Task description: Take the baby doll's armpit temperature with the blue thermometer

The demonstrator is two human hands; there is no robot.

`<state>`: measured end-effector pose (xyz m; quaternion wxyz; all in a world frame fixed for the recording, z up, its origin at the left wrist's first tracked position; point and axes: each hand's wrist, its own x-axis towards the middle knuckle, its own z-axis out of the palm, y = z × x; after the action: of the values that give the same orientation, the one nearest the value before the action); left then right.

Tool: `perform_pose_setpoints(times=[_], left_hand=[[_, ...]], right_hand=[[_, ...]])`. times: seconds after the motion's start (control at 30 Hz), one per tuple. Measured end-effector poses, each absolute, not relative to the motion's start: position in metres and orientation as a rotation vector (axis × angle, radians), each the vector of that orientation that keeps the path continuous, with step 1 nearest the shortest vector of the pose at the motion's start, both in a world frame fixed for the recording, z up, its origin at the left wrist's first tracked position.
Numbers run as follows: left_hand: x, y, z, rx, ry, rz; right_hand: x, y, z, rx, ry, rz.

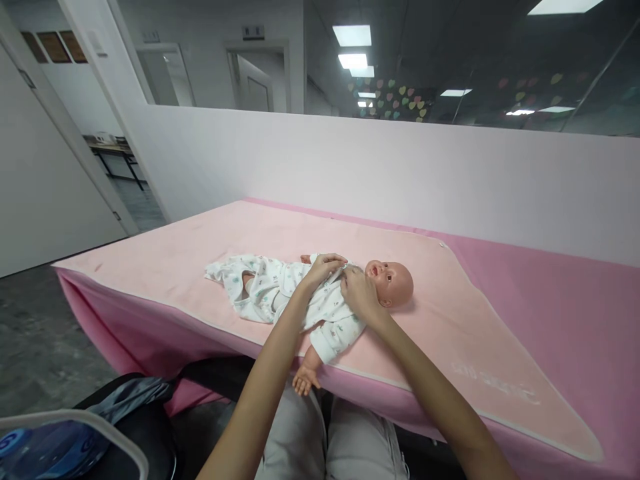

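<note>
A baby doll [397, 283] lies on its back on a pale pink mat [435, 347], its bald head to the right. It wears a white printed romper [265, 277], loose around the legs. My left hand [327, 265] rests on the romper's upper chest with its fingers bent together at the cloth. Close beside it, my right hand [357, 290] pinches the romper near the neck, just below the doll's chin. What exactly sits between the fingertips is too small to make out. One doll hand [307, 380] hangs over the near edge of the mat.
Pink cloth [560, 300] covers the table under the mat. A white wall [400, 173] with a window above stands behind. At the lower left is a black chair [145, 433] with a blue-capped plastic bottle [55, 450]. A door [45, 160] stands at the left.
</note>
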<state>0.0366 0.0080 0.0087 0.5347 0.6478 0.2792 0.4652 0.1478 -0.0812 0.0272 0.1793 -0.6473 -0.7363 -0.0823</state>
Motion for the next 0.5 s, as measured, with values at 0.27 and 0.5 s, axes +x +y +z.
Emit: perform_pose_setpoints(times=[0.27, 0.5], left_hand=[[0.034, 0.004, 0.013, 1.452, 0.698, 1.136], [0.031, 0.012, 0.012, 1.412, 0.607, 1.011]], right_hand=[[0.158, -0.083, -0.012, -1.523, -1.916, -0.175], [0.160, -0.078, -0.022, -1.274, -1.775, -0.119]])
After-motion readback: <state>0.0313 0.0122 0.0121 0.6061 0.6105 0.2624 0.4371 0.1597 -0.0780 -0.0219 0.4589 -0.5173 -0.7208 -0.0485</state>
